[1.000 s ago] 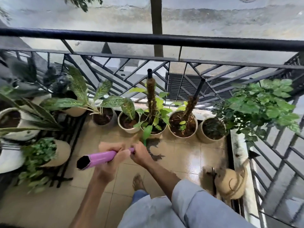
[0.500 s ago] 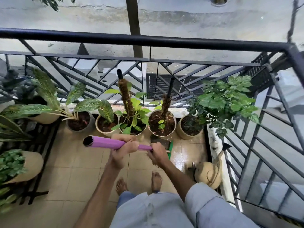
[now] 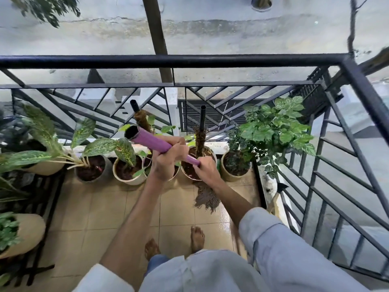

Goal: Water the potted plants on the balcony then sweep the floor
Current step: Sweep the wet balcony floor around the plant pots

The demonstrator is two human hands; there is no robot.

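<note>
Raised toward the pots, broom handle (image 3: 151,141) stays gripped by left hand (image 3: 168,160) and right hand (image 3: 207,168) fingers.

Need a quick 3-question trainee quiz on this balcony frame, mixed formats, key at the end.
1. True or false: both hands grip the purple broom handle.
2. Multiple choice: where are the broom bristles?
A. on the floor tiles in front of the row of pots
B. lifted above the railing
C. inside a pot
3. Fill in: the right hand holds the handle ____ down the shaft than the left hand.

Key:
1. True.
2. A. The bristles rest on the floor tiles, just below the pot with the moss pole.
3. Lower, nearer the bristles.
</note>
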